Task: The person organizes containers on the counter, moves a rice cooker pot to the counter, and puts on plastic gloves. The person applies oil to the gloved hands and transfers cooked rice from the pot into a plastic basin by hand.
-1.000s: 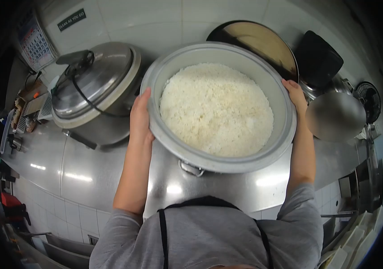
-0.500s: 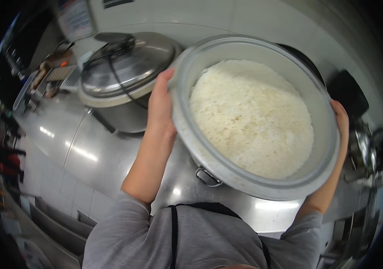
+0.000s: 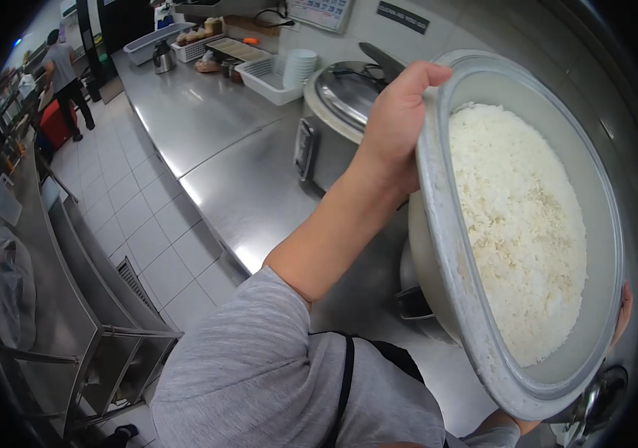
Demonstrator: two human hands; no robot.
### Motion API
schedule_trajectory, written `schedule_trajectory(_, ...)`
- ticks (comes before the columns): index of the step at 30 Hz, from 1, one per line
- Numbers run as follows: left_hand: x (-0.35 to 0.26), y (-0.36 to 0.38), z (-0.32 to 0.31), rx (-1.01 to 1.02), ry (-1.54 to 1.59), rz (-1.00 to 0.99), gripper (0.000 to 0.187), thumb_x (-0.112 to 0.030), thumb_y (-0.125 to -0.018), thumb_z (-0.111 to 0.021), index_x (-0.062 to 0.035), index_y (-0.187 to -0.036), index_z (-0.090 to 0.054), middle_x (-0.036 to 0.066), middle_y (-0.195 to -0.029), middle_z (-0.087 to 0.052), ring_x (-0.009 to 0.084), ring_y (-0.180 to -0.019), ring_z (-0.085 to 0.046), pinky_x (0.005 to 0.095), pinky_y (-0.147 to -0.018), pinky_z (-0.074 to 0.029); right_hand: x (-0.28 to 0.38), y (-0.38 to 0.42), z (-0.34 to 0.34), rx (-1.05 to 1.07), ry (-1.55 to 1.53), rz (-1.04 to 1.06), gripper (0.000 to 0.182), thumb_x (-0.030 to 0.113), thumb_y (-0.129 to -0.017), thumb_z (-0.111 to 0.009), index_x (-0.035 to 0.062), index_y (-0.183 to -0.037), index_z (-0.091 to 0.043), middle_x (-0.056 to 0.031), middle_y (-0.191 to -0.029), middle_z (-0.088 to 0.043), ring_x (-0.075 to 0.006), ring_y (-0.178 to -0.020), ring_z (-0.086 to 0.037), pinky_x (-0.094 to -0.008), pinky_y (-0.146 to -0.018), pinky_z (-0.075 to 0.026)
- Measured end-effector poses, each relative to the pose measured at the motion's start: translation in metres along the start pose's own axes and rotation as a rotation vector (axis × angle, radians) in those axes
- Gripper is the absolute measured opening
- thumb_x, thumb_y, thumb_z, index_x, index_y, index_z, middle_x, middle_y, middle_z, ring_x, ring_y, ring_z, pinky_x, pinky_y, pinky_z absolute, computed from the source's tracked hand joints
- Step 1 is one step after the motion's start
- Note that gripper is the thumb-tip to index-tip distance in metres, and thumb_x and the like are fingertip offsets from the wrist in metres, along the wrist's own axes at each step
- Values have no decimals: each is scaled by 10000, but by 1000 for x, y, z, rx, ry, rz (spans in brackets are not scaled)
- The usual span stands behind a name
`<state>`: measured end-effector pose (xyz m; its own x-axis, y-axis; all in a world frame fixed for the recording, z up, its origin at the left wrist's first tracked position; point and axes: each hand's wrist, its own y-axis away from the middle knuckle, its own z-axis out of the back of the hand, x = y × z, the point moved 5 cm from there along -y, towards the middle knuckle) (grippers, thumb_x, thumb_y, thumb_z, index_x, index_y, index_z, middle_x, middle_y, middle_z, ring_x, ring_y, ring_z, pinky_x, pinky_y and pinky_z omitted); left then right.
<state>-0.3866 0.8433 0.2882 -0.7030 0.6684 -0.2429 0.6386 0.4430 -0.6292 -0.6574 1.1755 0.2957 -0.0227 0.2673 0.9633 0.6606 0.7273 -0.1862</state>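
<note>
A large metal pot (image 3: 444, 246) full of white rice (image 3: 521, 239) is tilted in the air over the steel counter. My left hand (image 3: 403, 112) grips its upper left rim, with the thumb over the edge. On the far right side my right hand (image 3: 622, 313) holds the pot; only part of its fingers shows past the rim. Behind my left hand stands a rice cooker (image 3: 330, 153) with a shiny lid (image 3: 345, 93). Below the pot, another metal vessel (image 3: 410, 280) is partly hidden.
The steel counter (image 3: 222, 179) carries a white basket with stacked bowls (image 3: 300, 71), trays, bottles and a metal jug (image 3: 162, 57). A person (image 3: 61, 75) stands far off at the upper left. A steel shelf unit (image 3: 72, 299) is at the left, across the tiled floor.
The view has swung left, showing more of the floor, the counter and the person. The pot now appears farther right and more steeply tilted, still in both hands.
</note>
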Motion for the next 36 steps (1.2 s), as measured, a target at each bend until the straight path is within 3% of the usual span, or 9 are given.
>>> schedule_trajectory(2, -53, 25, -15, -358, -511, -181, 231, -160, -890, -446, 42, -963, -532, 150, -832, -628, 213, -723, -633, 321, -659, -530, 16, 3, -47, -47, -49, 31, 343, 319, -903, -445, 62, -1074, -596, -82, -1054, -636, -211, -953, -611, -324, -844, -480)
schedule_trajectory(5, -119, 56, -10, -248, -112, 21, 212, -148, -887, -452, 34, -970, -522, 149, -837, -622, 218, -728, -634, 324, -668, -534, 35, 12, -101, -235, -134, 97, 309, 310, -896, -458, 85, -1054, -599, -66, -1034, -639, -207, -938, -616, -325, -841, -480)
schedule_trajectory(6, -145, 76, -31, -466, -347, -123, 213, -145, -882, -455, 36, -973, -521, 153, -831, -620, 224, -735, -636, 329, -678, -539, 40, 13, -121, -143, -141, 24, 300, 306, -891, -465, 96, -1063, -592, -59, -1045, -634, -210, -950, -610, -333, -848, -478)
schedule_trajectory(9, -206, 100, -15, -206, -86, -93, 216, -134, -876, -449, 45, -961, -534, 163, -835, -624, 231, -728, -639, 336, -689, -543, 27, -2, -184, 77, -165, -76, 285, 296, -879, -475, 114, -1072, -582, -44, -1070, -620, -217, -982, -594, -348, -863, -472)
schedule_trajectory(10, -232, 119, -23, -553, -504, -242, 221, -115, -865, -442, 61, -947, -548, 173, -841, -629, 235, -723, -646, 334, -695, -548, 29, 0, -213, 133, -174, -88, 282, 293, -876, -477, 119, -1072, -580, -41, -1077, -616, -220, -992, -589, -351, -867, -470)
schedule_trajectory(13, -307, 145, -53, -156, -152, -206, 224, -98, -853, -443, 74, -942, -555, 178, -846, -634, 235, -727, -651, 326, -697, -552, 43, 32, -299, 86, -206, -118, 270, 278, -864, -483, 122, -1066, -569, -39, -1091, -604, -222, -1020, -574, -363, -884, -460)
schedule_trajectory(17, -456, 244, -104, -116, -269, -218, 200, -91, -863, -487, 61, -965, -571, 187, -905, -645, 225, -767, -661, 317, -703, -565, 52, 123, -467, 115, -220, 2, 273, 258, -850, -485, 112, -1071, -552, -53, -1073, -600, -230, -1005, -575, -367, -893, -453)
schedule_trajectory(25, -547, 258, 4, -464, -333, -120, 353, -186, -844, -462, 110, -992, -584, 216, -890, -658, 258, -753, -671, 326, -718, -561, -133, -75, -547, 391, -200, -101, 314, 204, -831, -492, 10, -1075, -529, -118, -997, -609, -225, -898, -605, -326, -828, -492)
schedule_trajectory(36, -676, 272, 136, -1068, -593, -240, 355, -242, -774, -497, 59, -929, -604, 167, -785, -657, 242, -640, -655, 339, -610, -568, -322, -219, -705, 309, -301, -281, 242, 177, -816, -521, 5, -981, -566, -100, -875, -630, -194, -758, -610, -296, -718, -503)
